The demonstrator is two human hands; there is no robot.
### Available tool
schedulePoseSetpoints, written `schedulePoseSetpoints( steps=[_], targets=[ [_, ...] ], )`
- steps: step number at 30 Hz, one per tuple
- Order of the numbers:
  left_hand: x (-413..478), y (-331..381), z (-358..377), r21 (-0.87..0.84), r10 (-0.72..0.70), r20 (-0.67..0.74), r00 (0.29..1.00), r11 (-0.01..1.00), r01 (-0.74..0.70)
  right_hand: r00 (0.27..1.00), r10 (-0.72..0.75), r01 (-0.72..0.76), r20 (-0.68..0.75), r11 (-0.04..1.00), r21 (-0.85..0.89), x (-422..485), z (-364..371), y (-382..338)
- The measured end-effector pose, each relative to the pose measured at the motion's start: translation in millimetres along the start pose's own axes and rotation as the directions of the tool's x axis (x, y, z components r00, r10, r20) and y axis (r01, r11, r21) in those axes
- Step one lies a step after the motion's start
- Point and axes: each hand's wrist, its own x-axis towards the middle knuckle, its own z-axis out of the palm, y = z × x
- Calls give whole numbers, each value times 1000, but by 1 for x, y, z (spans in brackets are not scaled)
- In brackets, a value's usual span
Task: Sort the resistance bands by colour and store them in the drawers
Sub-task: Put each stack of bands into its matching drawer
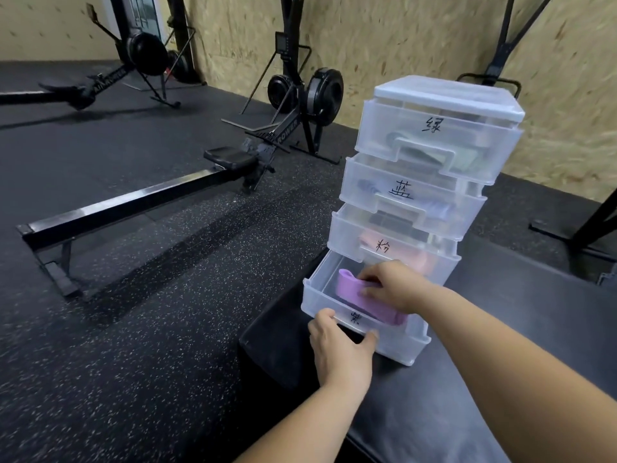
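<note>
Our left hand (342,345) grips the bottom drawer (312,295) front; our right hand (395,285) holds the purple band (354,292) inside it, long axis lying across the drawer's width.

The right hand (394,285) covers the middle of the purple band (350,287), its fingertips lost behind the fold. At the bottom drawer (397,344) the left hand (340,349) hides part of the handle, and how far its fingers reach I can't tell. Frosted plastic smears what's in the top drawer (434,138) into vague shapes. Both forearms run off the frame, and the far rowing machine (83,91) is blurred and cut by the left edge
</note>
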Motion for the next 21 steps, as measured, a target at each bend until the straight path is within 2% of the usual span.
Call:
schedulePoseSetpoints(
  steps=[2,7,11,17,21],
  targets=[
    [2,-2,2,5,13,-25,1000,1000,-13,1000,-9,9,1,999,50,4,2,2],
    [5,-5,1,50,50,-33,998,998,-48,987,77,-69,143,996,-62,8,29,4],
    [7,-1,-4,107,54,-7,999,993,-53,986,148,-148,80,989,-2,3,30,7],
    [5,11,-26,193,35,96,995,980,-53,988,148,-149,44,989,4,-31,12,2],
    [-4,17,-46,254,79,124,989,961,-109,988,154,-154,9,987,35,-65,-2,-7]
  ],
)
